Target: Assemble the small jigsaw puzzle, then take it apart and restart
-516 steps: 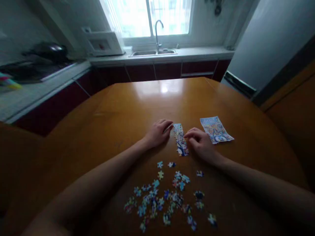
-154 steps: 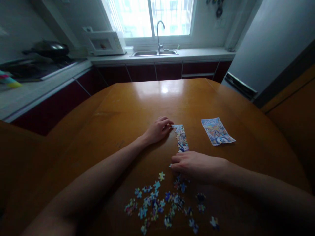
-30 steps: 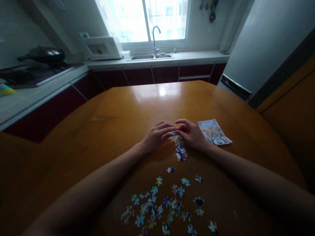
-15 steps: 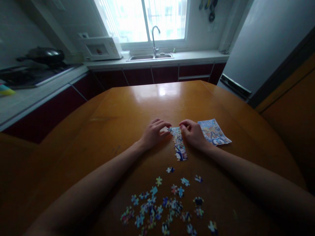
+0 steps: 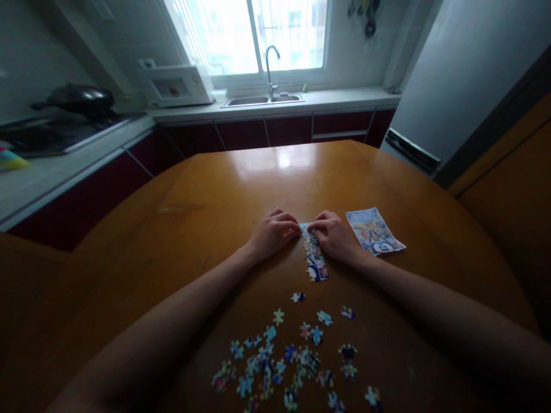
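A narrow strip of joined jigsaw puzzle (image 5: 315, 259) lies on the wooden table, its lower end showing a dark blue and white pattern. My left hand (image 5: 275, 234) is at the strip's upper left edge, thumb and fingertips closed together on a puzzle piece there, mostly hidden. From the right, my right hand (image 5: 334, 235) rests against the upper part of the strip, its fingers curled and the index fingertip pressing on the pieces. Right of that hand lies a printed picture sheet (image 5: 374, 230). Nearer to me, many loose puzzle pieces (image 5: 264, 361) are scattered.
The round-ended wooden table (image 5: 206, 195) spans the view. Beyond it are a counter with a sink (image 5: 247, 101), a faucet (image 5: 269, 71) and a white microwave (image 5: 178, 86). A pan (image 5: 80, 98) sits on the stove at left; a refrigerator (image 5: 465, 74) stands at right.
My right hand has moved left, its fingertips now over the strip's top. My left fingers have drawn closer together against the strip's left edge.
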`<action>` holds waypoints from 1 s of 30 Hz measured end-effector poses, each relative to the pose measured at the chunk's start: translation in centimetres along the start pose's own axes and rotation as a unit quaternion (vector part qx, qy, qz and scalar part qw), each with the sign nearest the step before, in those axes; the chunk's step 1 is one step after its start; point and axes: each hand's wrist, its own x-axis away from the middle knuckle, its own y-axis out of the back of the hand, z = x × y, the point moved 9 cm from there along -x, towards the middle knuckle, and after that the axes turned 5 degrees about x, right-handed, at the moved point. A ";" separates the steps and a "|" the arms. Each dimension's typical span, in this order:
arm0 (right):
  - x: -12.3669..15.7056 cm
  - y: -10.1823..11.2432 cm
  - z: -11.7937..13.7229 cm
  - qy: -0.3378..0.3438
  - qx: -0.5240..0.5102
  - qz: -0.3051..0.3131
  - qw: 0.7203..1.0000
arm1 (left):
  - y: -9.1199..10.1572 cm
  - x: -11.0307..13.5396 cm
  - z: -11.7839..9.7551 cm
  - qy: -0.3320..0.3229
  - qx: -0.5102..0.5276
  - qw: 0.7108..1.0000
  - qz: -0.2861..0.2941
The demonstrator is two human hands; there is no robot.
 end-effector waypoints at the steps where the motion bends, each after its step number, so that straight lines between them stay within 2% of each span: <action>1: 0.0 0.0 0.0 0.000 0.000 0.000 1.000 | 0.0 0.0 0.0 -0.003 0.001 1.000 -0.001; 30: 0.0 -0.1 0.0 0.003 0.001 -0.001 1.000 | -0.3 -0.1 -0.2 -0.005 0.005 1.000 0.024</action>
